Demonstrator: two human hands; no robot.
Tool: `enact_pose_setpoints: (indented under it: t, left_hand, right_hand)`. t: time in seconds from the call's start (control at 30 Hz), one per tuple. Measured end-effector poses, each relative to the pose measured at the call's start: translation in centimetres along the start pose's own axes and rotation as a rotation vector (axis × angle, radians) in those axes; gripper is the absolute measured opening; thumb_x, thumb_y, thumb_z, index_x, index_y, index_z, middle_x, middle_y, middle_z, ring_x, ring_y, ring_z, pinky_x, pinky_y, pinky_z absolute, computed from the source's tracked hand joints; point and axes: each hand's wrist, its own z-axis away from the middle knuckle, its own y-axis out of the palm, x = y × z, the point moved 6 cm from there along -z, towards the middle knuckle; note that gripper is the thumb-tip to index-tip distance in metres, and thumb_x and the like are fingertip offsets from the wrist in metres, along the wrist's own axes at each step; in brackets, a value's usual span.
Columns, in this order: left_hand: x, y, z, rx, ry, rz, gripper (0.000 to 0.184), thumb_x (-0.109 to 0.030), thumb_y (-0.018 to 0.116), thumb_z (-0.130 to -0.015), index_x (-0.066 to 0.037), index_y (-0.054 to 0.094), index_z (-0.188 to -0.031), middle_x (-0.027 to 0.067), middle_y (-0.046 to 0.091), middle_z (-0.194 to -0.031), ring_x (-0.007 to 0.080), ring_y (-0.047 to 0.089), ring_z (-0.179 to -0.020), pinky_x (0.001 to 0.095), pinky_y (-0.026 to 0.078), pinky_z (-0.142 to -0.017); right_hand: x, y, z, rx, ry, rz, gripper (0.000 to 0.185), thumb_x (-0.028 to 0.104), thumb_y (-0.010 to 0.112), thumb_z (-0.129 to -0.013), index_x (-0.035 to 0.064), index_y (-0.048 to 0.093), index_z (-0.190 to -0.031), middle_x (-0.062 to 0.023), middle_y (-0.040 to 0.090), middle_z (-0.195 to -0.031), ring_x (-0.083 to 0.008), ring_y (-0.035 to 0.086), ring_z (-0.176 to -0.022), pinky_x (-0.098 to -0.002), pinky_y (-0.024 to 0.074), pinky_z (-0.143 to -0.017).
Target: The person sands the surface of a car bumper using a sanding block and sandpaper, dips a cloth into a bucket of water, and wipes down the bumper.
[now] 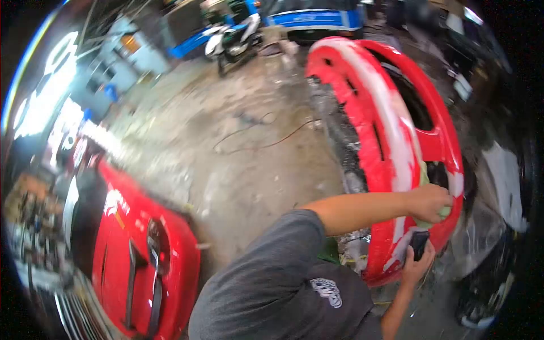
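A red car bumper (378, 148) with whitish sanded-looking patches stands to my right, its openings showing dark. My left hand (433, 203) is closed around a pale green cloth (424, 177) against the bumper's surface. Just below it, my right hand (418, 265) grips a small black block (419, 243), which rests at a whitish patch near the bumper's lower end. Part of the cloth is covered by my left hand and forearm.
Another red car body part (133, 266) with black trim lies at the lower left. A thin hose (266, 146) curls across the stained concrete floor (226, 175). Farther back stand a white and black motorbike (232, 42) and a blue vehicle (317, 20). Plastic sheeting (481, 232) hangs at right.
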Motion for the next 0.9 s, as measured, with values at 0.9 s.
enact_pose_setpoints:
  t: [0.9]
  left_hand:
    - [12.2,-12.8,-2.1,-0.518,-0.317,-0.296,0.052,-0.041,0.078,-0.072,-0.003,0.067,-0.107,0.0223,0.071,-0.106,0.0423,0.067,-0.107,0.0553,0.047,-0.106]
  right_hand:
    - [2.7,1.0,-3.4,-0.016,-0.312,0.086,0.058,0.018,0.061,-0.100,0.0059,0.048,-0.155,-0.0244,0.050,-0.153,-0.0481,0.052,-0.131,-0.0566,0.0395,-0.110]
